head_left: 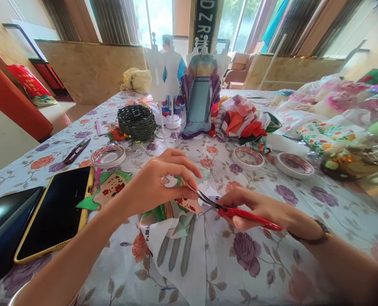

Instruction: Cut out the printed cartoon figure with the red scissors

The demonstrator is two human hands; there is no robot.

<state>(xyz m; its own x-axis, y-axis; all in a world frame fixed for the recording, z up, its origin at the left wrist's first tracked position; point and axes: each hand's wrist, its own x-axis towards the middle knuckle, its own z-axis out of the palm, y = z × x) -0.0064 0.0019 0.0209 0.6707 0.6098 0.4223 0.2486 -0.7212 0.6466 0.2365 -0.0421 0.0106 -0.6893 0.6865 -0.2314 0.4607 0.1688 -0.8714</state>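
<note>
My left hand point(171, 176) pinches the edge of a piece of printed fabric point(158, 213) between thumb and fingers. Green leaf shapes and red flowers pattern this piece, and a white part with grey-green strips hangs toward me. In my right hand point(252, 208) are red-handled thread snips point(249, 216). Their dark blades reach the fabric edge right beside my left fingertips; whether they are closed on it I cannot tell. A cut-out fabric piece point(109, 189) with a green border lies left of my left forearm, partly hidden by it.
A phone in a yellow case point(56, 212), a dark case point(10, 229) and other snips point(77, 151) lie at left. Tape rolls point(108, 156) point(248, 157) point(294, 165) sit across the flowered tablecloth. Behind stand a dark woven basket point(137, 123), white mannequins point(157, 76) and a dressed mannequin point(200, 97).
</note>
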